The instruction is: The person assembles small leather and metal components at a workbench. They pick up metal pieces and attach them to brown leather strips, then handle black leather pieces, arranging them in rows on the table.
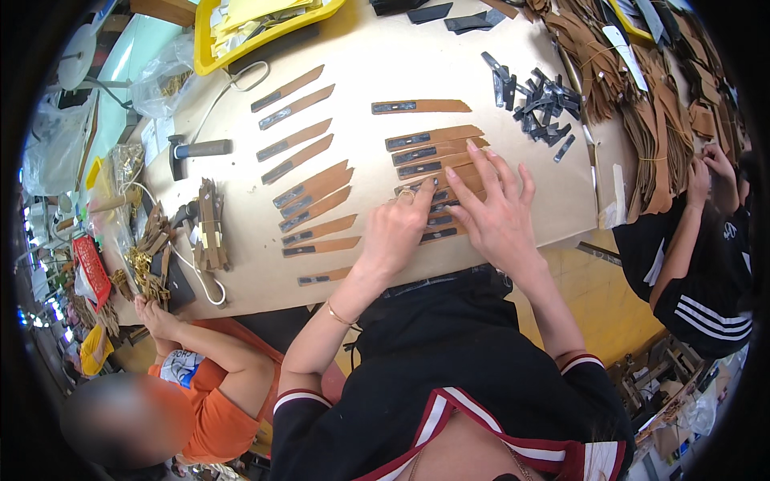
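The likeliest slip is a dark metal clip (439, 219) seated crooked on its brown leather strip (437, 138): the strips in the right-hand stack overlap closely, so pressure from either hand could slide one over its neighbour and pull the row out of line. A nudge could also disturb the fanned strips just to the left (314, 210), which lie loose on the pale surface (377, 64).

The left hand (395, 232) reaches in from below with the wrist bent, thumb and forefinger drawn narrow, pinching at the clip end of a strip in the middle of the stack. The right hand (495, 210) lies flat beside it, fingers spread wide across the same stack, pressing down and enclosing nothing. The two hands nearly touch. A heap of spare clips (539, 108) sits well apart, toward the far right.
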Available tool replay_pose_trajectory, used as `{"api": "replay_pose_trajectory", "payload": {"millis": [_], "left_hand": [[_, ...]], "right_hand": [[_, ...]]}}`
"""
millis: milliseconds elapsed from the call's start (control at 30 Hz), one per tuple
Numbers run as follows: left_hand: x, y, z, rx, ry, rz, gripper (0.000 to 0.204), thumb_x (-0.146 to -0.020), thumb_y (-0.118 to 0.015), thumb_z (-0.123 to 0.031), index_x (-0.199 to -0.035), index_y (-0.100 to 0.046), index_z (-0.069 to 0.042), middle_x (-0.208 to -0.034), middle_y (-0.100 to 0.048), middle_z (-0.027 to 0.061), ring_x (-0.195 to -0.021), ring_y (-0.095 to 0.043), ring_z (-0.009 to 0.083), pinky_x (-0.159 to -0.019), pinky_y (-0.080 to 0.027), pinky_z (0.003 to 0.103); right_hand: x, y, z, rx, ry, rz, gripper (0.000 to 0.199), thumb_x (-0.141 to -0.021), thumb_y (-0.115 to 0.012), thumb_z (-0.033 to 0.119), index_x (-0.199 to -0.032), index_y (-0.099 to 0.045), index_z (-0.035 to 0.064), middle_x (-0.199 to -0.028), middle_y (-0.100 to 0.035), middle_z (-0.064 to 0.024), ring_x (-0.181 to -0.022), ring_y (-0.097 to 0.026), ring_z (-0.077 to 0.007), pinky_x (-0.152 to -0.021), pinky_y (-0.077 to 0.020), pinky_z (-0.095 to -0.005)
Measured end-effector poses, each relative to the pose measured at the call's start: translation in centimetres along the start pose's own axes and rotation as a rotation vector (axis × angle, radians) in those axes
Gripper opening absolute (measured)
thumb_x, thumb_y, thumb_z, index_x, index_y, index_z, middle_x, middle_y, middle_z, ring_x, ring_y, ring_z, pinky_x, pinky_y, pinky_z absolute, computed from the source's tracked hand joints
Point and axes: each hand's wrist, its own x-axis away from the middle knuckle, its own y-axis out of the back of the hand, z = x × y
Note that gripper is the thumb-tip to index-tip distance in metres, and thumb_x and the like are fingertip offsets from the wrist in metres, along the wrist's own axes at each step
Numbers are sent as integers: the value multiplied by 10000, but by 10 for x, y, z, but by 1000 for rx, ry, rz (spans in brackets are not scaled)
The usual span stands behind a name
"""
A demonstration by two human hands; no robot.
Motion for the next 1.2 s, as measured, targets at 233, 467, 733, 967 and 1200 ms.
{"api": "replay_pose_trajectory", "payload": {"millis": [233,467,733,967,1200], "left_hand": [[3,-10,-2,-113,-74,-46,486,-773,-629,-63,-1247,-581,38,-692,-609,84,-584,-662,207,-510,-535,322],[-5,-10,1,356,170,-182,186,-909,-601,-50,-1082,-632,10,-646,-598,49,-494,-572,140,-467,-447,280],[9,22,15,1199,771,-343,137,-1009,-562,-179,-962,-603,-57,-591,-391,-105,-473,-297,-17,-434,-243,187],[18,40,30,1612,768,-721,274,-1009,-431,-270,-776,-423,-127,-613,-296,-54,-516,-265,62,-463,-212,228],[36,48,53,1888,663,-587,240,-895,-334,-284,-698,-307,-148,-611,-285,-12,-529,-241,106,-494,-209,255]], "right_hand": [[7,-6,8,-1,-34,34,465,-907,-634,354,-1345,-584,205,-1557,-327,-97,-1406,-314,-289,-1124,-179,-565],[8,-6,9,1,-47,39,433,-931,-602,360,-1336,-594,208,-1555,-329,-97,-1408,-312,-290,-1134,-168,-550],[7,-5,8,-2,-38,28,423,-931,-606,345,-1331,-598,211,-1547,-337,-106,-1403,-318,-288,-1131,-175,-541],[5,-7,4,-40,-27,-16,397,-886,-666,240,-1281,-634,221,-1530,-367,-99,-1376,-354,-285,-1124,-183,-528],[1,-10,-3,-1,82,-168,261,-802,-748,181,-1062,-740,203,-1396,-531,-57,-1243,-462,-245,-1096,-234,-468]]}}
